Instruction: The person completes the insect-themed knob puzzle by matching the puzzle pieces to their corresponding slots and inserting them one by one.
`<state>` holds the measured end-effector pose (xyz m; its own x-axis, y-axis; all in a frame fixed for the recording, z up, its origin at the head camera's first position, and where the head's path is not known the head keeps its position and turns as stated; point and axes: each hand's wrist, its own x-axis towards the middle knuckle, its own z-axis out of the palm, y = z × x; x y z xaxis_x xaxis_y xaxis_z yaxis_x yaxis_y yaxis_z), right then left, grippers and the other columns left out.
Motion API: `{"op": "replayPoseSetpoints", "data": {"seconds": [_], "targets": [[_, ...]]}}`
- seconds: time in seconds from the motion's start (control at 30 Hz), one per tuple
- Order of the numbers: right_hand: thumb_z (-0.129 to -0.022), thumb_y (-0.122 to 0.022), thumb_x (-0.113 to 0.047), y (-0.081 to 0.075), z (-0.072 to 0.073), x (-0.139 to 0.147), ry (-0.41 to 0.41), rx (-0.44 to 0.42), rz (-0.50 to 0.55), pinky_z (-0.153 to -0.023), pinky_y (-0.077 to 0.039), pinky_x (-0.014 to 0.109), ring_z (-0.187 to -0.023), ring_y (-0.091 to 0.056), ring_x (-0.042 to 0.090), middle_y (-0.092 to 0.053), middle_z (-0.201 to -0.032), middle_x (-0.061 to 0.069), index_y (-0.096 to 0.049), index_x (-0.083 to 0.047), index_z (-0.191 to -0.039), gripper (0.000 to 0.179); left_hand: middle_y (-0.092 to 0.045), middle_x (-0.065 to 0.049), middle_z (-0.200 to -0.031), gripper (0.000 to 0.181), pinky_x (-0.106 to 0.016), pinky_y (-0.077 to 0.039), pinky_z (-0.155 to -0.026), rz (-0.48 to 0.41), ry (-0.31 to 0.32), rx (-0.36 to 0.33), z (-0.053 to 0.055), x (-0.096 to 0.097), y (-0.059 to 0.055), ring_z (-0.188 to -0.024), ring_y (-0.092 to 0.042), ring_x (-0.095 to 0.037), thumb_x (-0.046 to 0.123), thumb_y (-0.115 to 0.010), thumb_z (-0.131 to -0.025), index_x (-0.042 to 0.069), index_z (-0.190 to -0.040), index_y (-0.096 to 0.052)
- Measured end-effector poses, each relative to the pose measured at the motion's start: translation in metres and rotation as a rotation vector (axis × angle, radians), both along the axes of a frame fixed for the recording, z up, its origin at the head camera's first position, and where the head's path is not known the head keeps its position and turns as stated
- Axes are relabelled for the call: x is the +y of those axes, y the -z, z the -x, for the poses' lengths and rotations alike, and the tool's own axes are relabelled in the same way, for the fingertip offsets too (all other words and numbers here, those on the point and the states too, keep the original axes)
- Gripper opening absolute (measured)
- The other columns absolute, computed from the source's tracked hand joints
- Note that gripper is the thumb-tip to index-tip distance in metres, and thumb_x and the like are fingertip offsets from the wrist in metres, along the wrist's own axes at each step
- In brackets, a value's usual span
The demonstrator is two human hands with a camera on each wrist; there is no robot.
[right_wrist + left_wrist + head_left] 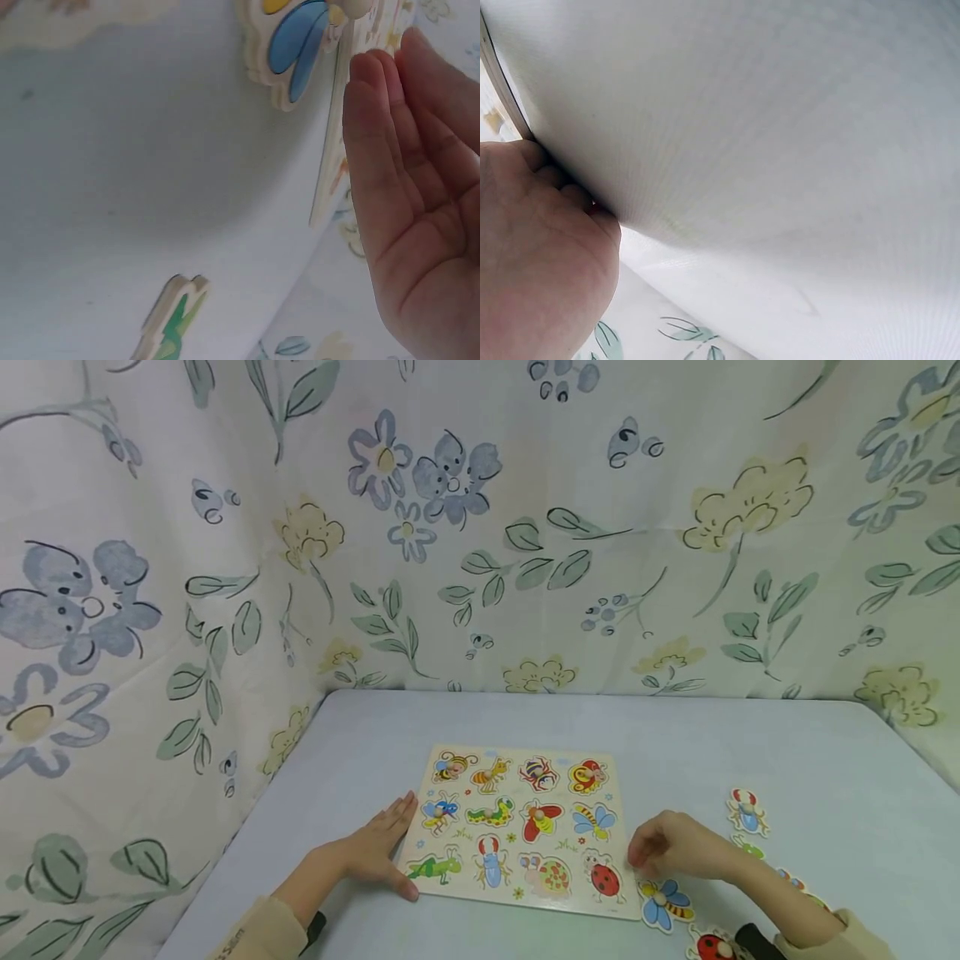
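A wooden insect puzzle board (517, 902) lies flat on the table. My left hand (371, 850) rests along its left edge, thumb near the front left corner, fingers extended. In the left wrist view the fingertips (577, 196) meet the board's edge. At the board's right edge hovers my right hand (675, 845), its fingers loosely bent, with the thumb apart from them in the right wrist view and nothing between. Just below that hand a loose dragonfly piece (664, 906) with blue and yellow wings sits against the board's front right corner.
Right of the board lie a loose stag beetle piece (747, 812), a green piece (747, 846) and a ladybug piece (712, 945), partly cut off by the frame. My right forearm partly covers another colourful piece (791, 878). Floral cloth (525, 568) hangs behind the white table (675, 735).
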<state>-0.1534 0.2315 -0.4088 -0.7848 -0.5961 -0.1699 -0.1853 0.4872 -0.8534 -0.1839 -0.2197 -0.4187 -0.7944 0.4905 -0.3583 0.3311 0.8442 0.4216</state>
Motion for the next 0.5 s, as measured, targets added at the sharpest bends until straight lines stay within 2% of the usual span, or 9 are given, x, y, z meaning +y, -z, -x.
{"op": "replayPoseSetpoints", "data": {"seconds": [0.23,0.5], "targets": [[-0.076,-0.071,0.007,0.0025,-0.0083,0.0050,-0.055,-0.106,0.012,-0.061,-0.051,0.021,-0.067,-0.058,0.009,-0.068,-0.080,0.001,-0.071,-0.003,-0.085,0.014,-0.002,-0.024,-0.160,0.132,-0.053,-0.011,-0.118,0.015,-0.003,0.001,-0.0002,0.0001,0.0005,-0.147,-0.004,-0.039,0.054,-0.084,-0.065,-0.008,-0.152,-0.006],[-0.071,-0.074,0.009,0.0030,-0.0104,0.0090,-0.129,-0.087,-0.014,-0.068,-0.052,0.022,-0.075,-0.058,0.006,-0.068,-0.085,-0.006,-0.073,-0.006,-0.085,0.021,-0.003,-0.024,-0.160,0.130,-0.053,-0.011,-0.118,0.005,-0.013,-0.003,-0.0029,0.0018,-0.0021,-0.147,-0.004,-0.039,0.050,-0.085,-0.065,-0.008,-0.152,-0.008]]}}
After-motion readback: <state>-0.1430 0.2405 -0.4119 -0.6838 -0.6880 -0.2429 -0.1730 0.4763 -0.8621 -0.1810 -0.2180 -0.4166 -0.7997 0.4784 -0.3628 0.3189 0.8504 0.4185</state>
